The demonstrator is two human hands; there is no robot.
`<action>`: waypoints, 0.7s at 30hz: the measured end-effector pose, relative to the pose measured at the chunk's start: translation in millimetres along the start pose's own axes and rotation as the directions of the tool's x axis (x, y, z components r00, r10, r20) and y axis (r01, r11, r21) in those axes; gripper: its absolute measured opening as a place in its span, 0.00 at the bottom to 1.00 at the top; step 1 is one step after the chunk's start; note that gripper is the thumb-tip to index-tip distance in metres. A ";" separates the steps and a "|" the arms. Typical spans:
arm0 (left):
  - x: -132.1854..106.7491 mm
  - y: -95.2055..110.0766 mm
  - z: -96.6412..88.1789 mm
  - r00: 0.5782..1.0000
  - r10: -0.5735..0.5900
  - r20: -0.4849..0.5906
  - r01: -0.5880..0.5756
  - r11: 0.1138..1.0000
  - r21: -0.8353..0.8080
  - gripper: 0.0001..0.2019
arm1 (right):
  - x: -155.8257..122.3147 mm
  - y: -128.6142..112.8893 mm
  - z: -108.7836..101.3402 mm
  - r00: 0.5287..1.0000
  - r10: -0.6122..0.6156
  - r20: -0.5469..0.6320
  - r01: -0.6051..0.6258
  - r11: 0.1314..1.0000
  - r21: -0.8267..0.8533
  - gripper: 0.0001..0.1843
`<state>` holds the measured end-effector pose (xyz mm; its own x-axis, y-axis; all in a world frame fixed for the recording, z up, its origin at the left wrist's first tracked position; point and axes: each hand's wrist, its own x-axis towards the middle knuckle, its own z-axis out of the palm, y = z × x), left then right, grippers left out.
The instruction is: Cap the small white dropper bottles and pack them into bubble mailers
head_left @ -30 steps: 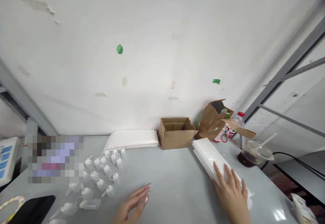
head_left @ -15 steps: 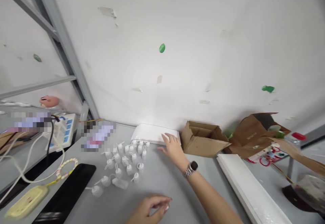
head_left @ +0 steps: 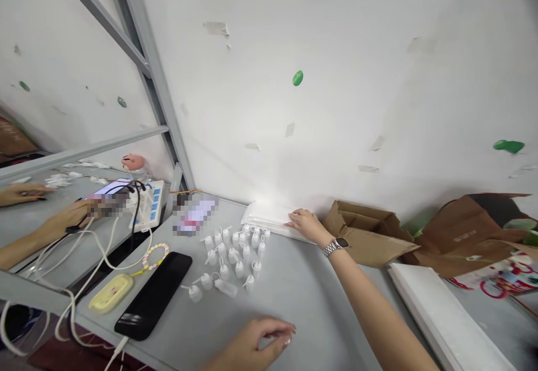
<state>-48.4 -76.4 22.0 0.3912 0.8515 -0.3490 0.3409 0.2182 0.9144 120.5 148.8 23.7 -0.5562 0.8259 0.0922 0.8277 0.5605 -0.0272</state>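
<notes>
My right hand (head_left: 309,226), with a watch on the wrist, is on a stack of thin white sheets (head_left: 269,214) against the wall. Its fingers rest over the top and its thumb is at the front edge, closed on the sheets. Low in the view, my left hand (head_left: 267,340) is held just over or on the grey table. Its fingers curl towards the thumb, and nothing shows between them. Several small white squeeze bottles (head_left: 233,255) with tethered caps stand left of the stack. One bottle (head_left: 226,287) lies on its side.
An open cardboard box (head_left: 374,239) and a brown paper bag (head_left: 466,236) stand right. A long white slab (head_left: 449,318) lies before them. Left are a black phone (head_left: 153,295), a yellow case (head_left: 111,293), cables and a power strip (head_left: 151,205). Another person's hands work beyond the frame.
My right hand's spread fingers have drawn together at the sheets' edge, and the stack's layers show more. My left hand keeps its curled pose. The view has turned left, bringing another person's hands in.
</notes>
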 end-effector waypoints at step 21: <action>-8.4 2.8 10.8 0.994 0.003 -0.109 -0.001 1.000 0.013 0.18 | -2.0 5.1 -0.1 0.925 -0.121 -0.360 0.086 0.990 -0.113 0.15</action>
<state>-41.5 -88.1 25.3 0.2963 0.8992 -0.3220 0.3511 0.2110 0.9123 125.8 150.0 23.5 -0.5880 0.6740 0.4472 0.7800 0.6188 0.0931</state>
